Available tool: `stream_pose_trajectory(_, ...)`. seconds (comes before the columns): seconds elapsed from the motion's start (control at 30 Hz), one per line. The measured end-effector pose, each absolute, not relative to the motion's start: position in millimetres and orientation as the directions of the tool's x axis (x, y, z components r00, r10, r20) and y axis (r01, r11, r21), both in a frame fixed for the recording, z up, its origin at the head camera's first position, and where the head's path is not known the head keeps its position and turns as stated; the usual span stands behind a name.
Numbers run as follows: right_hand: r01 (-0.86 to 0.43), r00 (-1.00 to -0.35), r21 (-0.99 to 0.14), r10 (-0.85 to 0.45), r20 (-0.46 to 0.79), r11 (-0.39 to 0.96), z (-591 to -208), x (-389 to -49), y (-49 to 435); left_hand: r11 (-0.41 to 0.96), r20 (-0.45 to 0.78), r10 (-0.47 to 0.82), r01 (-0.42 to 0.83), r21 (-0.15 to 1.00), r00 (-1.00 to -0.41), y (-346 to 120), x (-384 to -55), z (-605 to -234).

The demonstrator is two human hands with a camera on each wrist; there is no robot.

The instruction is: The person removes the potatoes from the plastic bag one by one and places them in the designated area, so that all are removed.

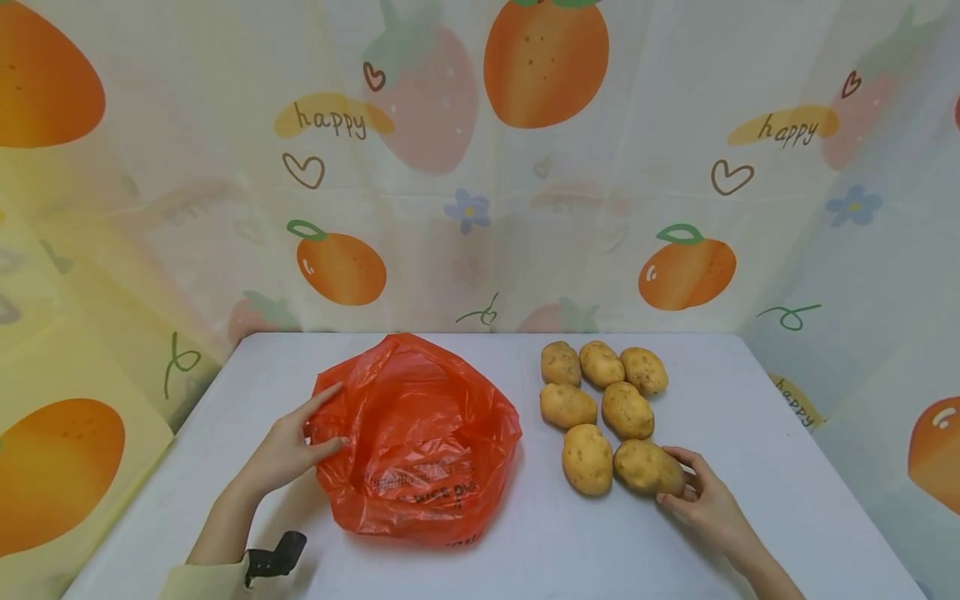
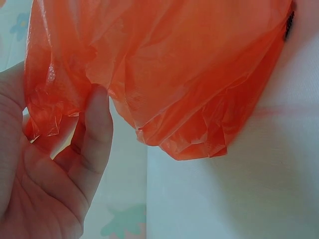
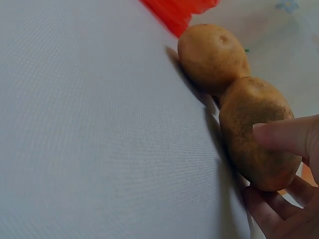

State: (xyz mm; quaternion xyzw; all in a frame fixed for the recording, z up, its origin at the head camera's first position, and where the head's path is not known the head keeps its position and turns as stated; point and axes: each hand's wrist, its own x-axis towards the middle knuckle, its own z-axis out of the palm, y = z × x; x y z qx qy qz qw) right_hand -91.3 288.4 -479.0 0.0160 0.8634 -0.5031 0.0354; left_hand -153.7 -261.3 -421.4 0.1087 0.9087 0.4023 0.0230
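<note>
A red plastic bag stands with its mouth spread wide on the left half of the table. At its left edge, my left hand holds the bag. The left wrist view shows the thumb and fingers around a gathered part of the plastic. On the right, my right hand grips the end of a brown potato, the nearest one on that side. The thumb presses on its darker, soil-marked skin, and other fingers curl under its end. Another potato lies against it.
Behind the gripped potato lie several more potatoes in loose rows, right of the bag. They rest on a white-covered table. A fruit-patterned curtain rises at the table's back edge and along both sides.
</note>
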Motion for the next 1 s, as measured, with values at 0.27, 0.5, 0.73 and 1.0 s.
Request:
stream_pose_trajectory(0.27, 0.101, -0.994, -0.859, 0.015, -0.108, 0.502, -479.8, -92.1, 287.4, 0.663, 0.073, 0.222, 0.205, 0.72, -0.972, -260.4, -154.1, -423.3)
stream_pose_trajectory(0.5, 0.121, -0.991, -0.862, 0.018, -0.129, 0.493, -479.0, -91.2, 287.0, 0.657, 0.058, 0.217, 0.19, 0.73, -0.974, -260.5, -155.2, -425.1)
stream_pose_trajectory(0.73, 0.129, -0.991, -0.866, 0.025, -0.133, 0.482, -478.5, -92.0, 285.8, 0.649, 0.052, 0.214, 0.182, 0.739, -0.975, -259.7, -154.7, -424.1)
stream_pose_trajectory(1.0, 0.135, -0.99, -0.851, 0.033, -0.137, 0.507, -478.1, -93.4, 285.8, 0.648, 0.034, 0.203, 0.16, 0.745, -0.979, -259.0, -153.9, -424.1)
